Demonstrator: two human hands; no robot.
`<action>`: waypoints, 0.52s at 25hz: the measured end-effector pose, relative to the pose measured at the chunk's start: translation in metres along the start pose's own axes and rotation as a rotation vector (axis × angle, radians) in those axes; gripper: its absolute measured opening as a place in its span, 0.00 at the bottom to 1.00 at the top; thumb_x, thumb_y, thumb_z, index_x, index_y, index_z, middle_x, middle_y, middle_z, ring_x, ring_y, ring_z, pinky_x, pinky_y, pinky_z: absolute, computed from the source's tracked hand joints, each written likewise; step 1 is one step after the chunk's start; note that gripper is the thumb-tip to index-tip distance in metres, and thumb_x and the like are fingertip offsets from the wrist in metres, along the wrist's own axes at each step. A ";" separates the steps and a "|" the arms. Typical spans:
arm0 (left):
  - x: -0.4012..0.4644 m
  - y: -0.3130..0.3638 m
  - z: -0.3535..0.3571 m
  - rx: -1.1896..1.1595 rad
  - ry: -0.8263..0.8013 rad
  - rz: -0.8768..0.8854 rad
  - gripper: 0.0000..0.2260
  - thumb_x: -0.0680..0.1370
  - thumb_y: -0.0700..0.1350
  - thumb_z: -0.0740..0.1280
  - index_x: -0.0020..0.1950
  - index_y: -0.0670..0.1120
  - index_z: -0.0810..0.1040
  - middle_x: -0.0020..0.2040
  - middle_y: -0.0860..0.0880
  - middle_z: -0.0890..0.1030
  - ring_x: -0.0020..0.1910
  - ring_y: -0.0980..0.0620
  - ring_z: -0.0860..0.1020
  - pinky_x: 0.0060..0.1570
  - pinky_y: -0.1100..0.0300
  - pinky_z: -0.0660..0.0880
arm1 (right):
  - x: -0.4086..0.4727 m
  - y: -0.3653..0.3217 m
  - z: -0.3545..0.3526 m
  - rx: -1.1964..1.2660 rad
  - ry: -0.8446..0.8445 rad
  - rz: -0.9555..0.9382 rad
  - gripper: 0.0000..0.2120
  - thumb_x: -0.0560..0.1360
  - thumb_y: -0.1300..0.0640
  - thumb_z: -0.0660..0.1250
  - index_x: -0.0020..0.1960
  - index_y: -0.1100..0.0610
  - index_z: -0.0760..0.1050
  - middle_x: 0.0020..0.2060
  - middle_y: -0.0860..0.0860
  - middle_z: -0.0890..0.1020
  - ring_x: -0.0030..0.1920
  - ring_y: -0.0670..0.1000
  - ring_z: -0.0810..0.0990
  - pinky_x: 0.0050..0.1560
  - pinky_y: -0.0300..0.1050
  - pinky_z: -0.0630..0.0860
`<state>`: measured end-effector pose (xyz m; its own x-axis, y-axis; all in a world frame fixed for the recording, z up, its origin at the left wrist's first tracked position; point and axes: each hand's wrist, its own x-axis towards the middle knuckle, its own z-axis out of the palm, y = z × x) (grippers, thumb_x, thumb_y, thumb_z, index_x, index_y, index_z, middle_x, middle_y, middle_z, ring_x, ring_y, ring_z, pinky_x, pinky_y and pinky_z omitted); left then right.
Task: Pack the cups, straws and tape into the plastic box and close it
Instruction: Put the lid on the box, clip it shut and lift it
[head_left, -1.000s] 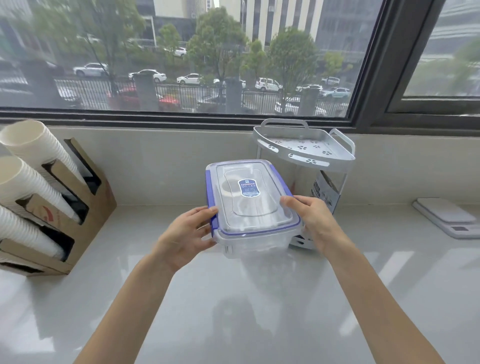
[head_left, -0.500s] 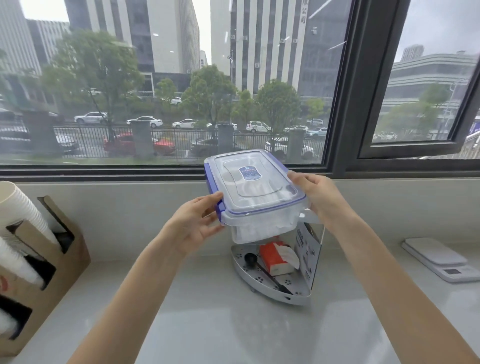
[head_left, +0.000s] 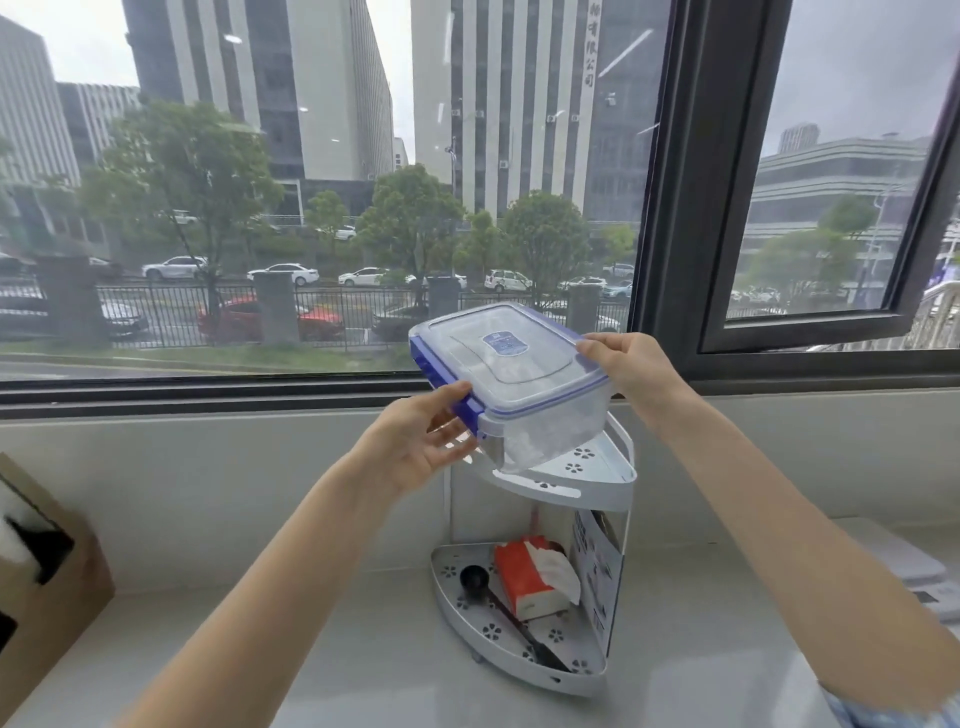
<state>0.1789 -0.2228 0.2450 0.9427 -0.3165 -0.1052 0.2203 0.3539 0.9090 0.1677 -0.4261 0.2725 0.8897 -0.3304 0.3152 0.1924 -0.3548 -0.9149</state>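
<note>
The clear plastic box (head_left: 524, 384) with a blue-trimmed lid and blue side clasps is closed. It rests tilted on, or just above, the top tier of a white corner rack (head_left: 587, 483); I cannot tell if it touches. My left hand (head_left: 415, 441) holds its near left end at the blue clasp. My right hand (head_left: 631, 369) grips the right edge of the lid. The box's contents show only as a pale blur through the wall. No loose cups, straws or tape are visible.
The rack's lower tier (head_left: 519, 670) holds a red tissue pack (head_left: 527, 577) and a black scoop (head_left: 475, 579). A cardboard cup holder (head_left: 57, 577) stands at the far left. A white scale (head_left: 919, 566) lies at the right edge. The window sill runs behind the rack.
Both hands lifted the closed box from counter height up to the rack's top tier. My view rose with it, so the cup stacks at the left dropped out of sight.
</note>
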 end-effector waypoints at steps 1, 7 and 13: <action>0.006 -0.001 0.004 -0.002 -0.001 -0.013 0.03 0.73 0.40 0.66 0.44 0.41 0.75 0.36 0.46 0.76 0.34 0.53 0.76 0.27 0.62 0.79 | 0.007 0.003 -0.001 -0.019 0.005 -0.007 0.15 0.77 0.58 0.61 0.56 0.68 0.77 0.59 0.62 0.79 0.62 0.61 0.76 0.62 0.54 0.72; 0.044 -0.020 0.022 -0.023 -0.018 -0.061 0.11 0.73 0.39 0.67 0.54 0.40 0.73 0.40 0.45 0.78 0.38 0.51 0.78 0.27 0.62 0.80 | 0.045 0.034 -0.013 -0.025 0.031 0.005 0.14 0.77 0.60 0.62 0.59 0.67 0.76 0.60 0.60 0.78 0.59 0.54 0.78 0.59 0.47 0.72; 0.062 -0.040 0.017 -0.036 -0.024 -0.056 0.10 0.73 0.38 0.67 0.53 0.38 0.74 0.34 0.46 0.82 0.30 0.53 0.82 0.26 0.63 0.80 | 0.061 0.064 -0.008 -0.093 -0.009 0.053 0.15 0.77 0.61 0.61 0.61 0.68 0.74 0.60 0.61 0.78 0.52 0.48 0.75 0.39 0.26 0.71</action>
<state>0.2242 -0.2712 0.2088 0.9223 -0.3581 -0.1456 0.2821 0.3661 0.8868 0.2312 -0.4757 0.2351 0.9014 -0.3428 0.2643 0.1063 -0.4165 -0.9029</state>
